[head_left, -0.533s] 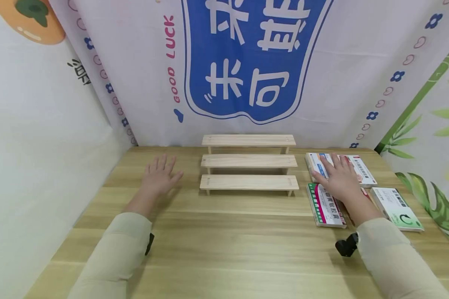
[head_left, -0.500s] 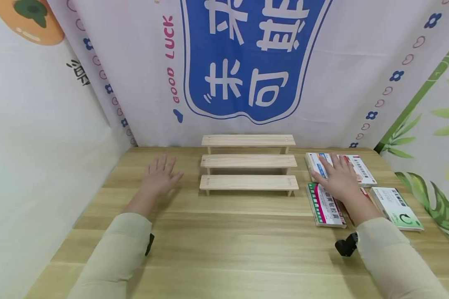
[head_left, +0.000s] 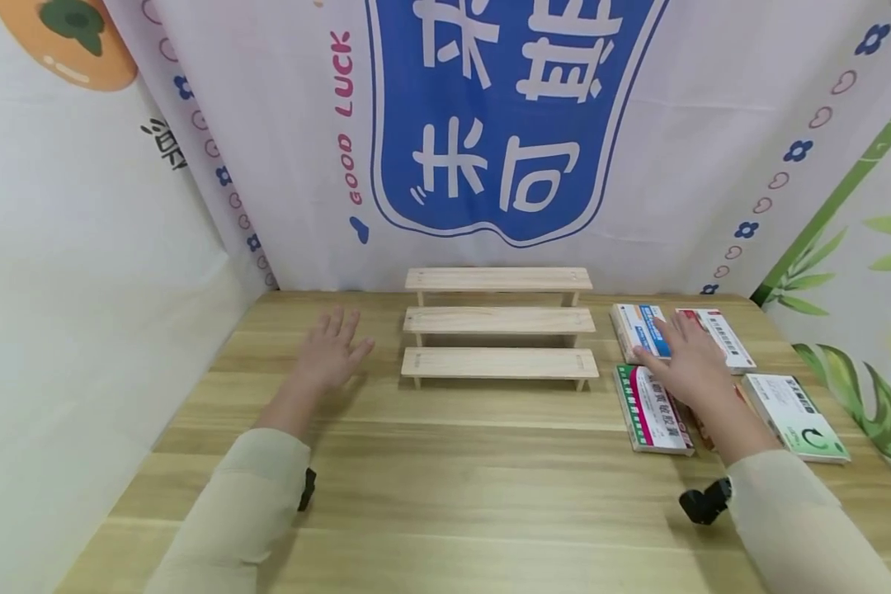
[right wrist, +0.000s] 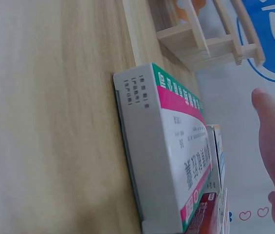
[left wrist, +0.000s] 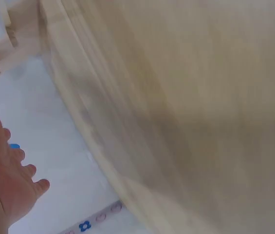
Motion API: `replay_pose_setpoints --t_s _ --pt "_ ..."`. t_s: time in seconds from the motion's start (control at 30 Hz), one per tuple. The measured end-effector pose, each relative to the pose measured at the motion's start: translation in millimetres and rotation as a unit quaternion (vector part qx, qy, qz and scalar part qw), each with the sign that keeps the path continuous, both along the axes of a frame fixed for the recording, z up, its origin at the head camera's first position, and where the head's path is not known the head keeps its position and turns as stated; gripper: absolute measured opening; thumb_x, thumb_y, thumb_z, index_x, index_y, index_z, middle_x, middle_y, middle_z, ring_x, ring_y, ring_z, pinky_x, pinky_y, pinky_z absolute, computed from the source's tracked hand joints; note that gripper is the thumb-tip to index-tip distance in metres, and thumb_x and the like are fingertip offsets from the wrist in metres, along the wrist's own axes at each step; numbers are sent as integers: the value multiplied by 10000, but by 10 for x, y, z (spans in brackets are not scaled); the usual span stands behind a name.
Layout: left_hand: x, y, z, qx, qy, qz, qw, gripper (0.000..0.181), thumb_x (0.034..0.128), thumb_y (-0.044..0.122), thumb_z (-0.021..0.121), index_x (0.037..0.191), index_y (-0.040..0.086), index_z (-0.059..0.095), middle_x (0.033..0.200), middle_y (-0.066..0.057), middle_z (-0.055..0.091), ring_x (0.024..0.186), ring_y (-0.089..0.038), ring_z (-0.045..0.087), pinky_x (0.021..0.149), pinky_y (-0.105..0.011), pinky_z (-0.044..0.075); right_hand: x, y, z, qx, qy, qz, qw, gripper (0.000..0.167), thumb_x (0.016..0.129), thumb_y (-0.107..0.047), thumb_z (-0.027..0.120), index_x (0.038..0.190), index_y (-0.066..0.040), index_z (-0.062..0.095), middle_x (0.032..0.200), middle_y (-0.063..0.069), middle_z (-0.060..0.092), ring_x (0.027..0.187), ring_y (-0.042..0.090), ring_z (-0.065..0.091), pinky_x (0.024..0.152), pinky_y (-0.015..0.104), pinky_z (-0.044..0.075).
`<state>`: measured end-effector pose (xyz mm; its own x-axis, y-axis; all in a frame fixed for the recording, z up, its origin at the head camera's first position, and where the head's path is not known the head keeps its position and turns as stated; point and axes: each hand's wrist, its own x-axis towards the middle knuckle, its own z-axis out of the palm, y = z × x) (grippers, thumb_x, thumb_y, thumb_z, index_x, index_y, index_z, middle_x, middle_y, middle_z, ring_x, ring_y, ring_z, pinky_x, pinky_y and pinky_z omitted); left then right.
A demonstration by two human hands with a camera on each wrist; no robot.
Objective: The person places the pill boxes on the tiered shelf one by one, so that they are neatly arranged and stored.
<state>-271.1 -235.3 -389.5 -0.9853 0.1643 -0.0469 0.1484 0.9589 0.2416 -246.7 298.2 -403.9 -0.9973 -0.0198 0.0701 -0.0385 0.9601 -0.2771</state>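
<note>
Left hand (head_left: 330, 356) and right hand (head_left: 689, 363) nudged rightward, fingers (head_left: 334, 323) spread on both. Dropping the right carelessly could skew those close-set medicine boxes (head_left: 659, 412).

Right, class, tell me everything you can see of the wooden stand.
The stand is pale and looks like bare wood: three flat planks stepping up toward the back, raised on short supports near their ends. Small marks, perhaps fixings, show near the plank ends. It stands upright on the table near its far edge, before the printed cloth; I cannot tell whether they touch. It sits between the left hand and the right hand; neither touches it.
</note>
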Motion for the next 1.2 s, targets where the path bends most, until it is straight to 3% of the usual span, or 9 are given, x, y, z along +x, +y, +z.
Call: replay_pose_setpoints --t_s 0.1,0.2,0.33,0.43,0.57,0.77,0.93,1.03,1.2 --pt "65 90 -31 1047 74 -5 9945 705 1047 482 326 1567 53 121 1635 -223 68 1497 -441 98 1221 -591 115 141 95 -14 -368 304 -291 9984 760 986 -573 416 1502 -24 320 1536 349 215 1366 583 227 1069 745 224" --pt "142 187 -64 2146 -19 -15 9767 671 1035 406 440 1550 45 207 1610 -217 213 1462 -429 245 1199 -575 232 310 225 -48 -716 496 -652 9941 719 985 -543 449 1463 -10 384 1490 360 280 1322 587 280 1013 763 280" --pt "211 300 -134 2976 -328 7 9541 653 1003 336 542 1531 54 280 1553 -244 331 1405 -440 359 1141 -568 350 538 438 -123 -927 466 -1141 9880 737 981 -545 452 1457 13 377 1497 368 247 1330 589 252 983 772 292" --pt "224 360 -195 3326 -552 26 9414 660 977 302 599 1516 47 315 1531 -247 367 1377 -430 407 1121 -548 389 684 607 -186 -1041 452 -1400 9836 737 984 -526 452 1463 25 359 1510 377 212 1339 606 222 968 778 277" --pt "219 411 -282 3610 -685 4 9300 669 945 251 652 1493 18 347 1514 -239 398 1345 -421 448 1117 -525 405 840 801 -263 -1070 582 -1595 9796 732 981 -496 470 1440 65 367 1490 400 212 1324 625 213 979 769 245" --pt "206 472 -417 3882 -528 40 9201 626 916 181 688 1444 -19 417 1414 -241 517 1268 -401 532 1089 -497 444 991 1000 -389 -924 251 -2036 9744 789 979 -518 447 1458 90 299 1493 413 143 1333 645 151 1036 758 195" --pt "183 530 -525 4186 -300 128 9076 525 921 130 679 1388 -26 497 1354 -235 575 1232 -383 567 1061 -473 477 1090 1088 -467 -907 -35 -2269 9697 827 976 -553 431 1470 89 266 1511 420 83 1354 651 106 1064 757 166" --pt "172 561 -588 4304 -132 303 9020 487 918 121 681 1357 -28 531 1348 -230 585 1233 -378 571 1068 -467 472 1146 1116 -486 -869 -149 -2359 9678 857 971 -577 423 1484 82 235 1517 420 62 1366 645 91 1071 759 159" --pt "180 605 -657 4672 -108 600 8821 482 913 117 685 1351 -20 538 1364 -213 580 1262 -362 560 1095 -453 449 1226 1180 -527 -798 -349 -2522 9637 868 967 -574 437 1490 80 209 1489 446 87 1346 649 131 1058 757 204"
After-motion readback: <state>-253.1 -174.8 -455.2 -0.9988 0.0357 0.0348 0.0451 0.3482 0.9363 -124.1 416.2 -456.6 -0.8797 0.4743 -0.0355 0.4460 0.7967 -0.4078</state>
